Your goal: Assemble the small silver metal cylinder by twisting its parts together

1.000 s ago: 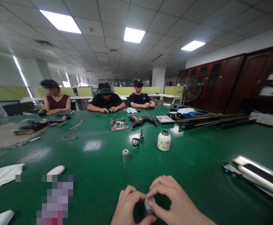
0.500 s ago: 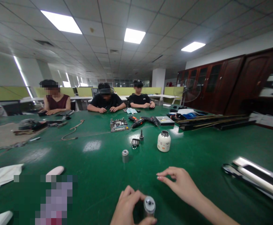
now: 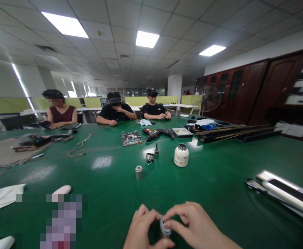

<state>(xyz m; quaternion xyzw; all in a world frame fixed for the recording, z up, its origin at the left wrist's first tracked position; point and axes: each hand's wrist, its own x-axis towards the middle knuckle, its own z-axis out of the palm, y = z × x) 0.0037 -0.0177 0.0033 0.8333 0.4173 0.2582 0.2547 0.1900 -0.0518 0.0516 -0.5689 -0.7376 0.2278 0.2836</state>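
My left hand (image 3: 143, 230) grips a small silver metal cylinder (image 3: 166, 231), which looks like a little motor, thumb on one side and fingers on the other. It is upright, near the front of the green table (image 3: 109, 193). The thumb and forefinger of my right hand (image 3: 190, 223) are pinched together at the top of this cylinder; whatever is between the fingertips is too small to make out. Farther off stands a similar silver cylinder (image 3: 139, 172). Behind that are a shiny metal cup-like part (image 3: 150, 157) and a dark stepped metal part (image 3: 157, 149).
A cream bottle (image 3: 181, 155) without a lid stands beyond my right hand. Farther back lie a circuit board (image 3: 131, 138), a power drill (image 3: 153, 135) and a flat metal box (image 3: 182, 132). A long lamp-like bar (image 3: 286, 193) is at right. Several people sit across the table.
My right hand has moved left and down, from above the bare table onto the top of the cylinder. My left hand keeps its grip. One person opposite has raised a hand to the face.
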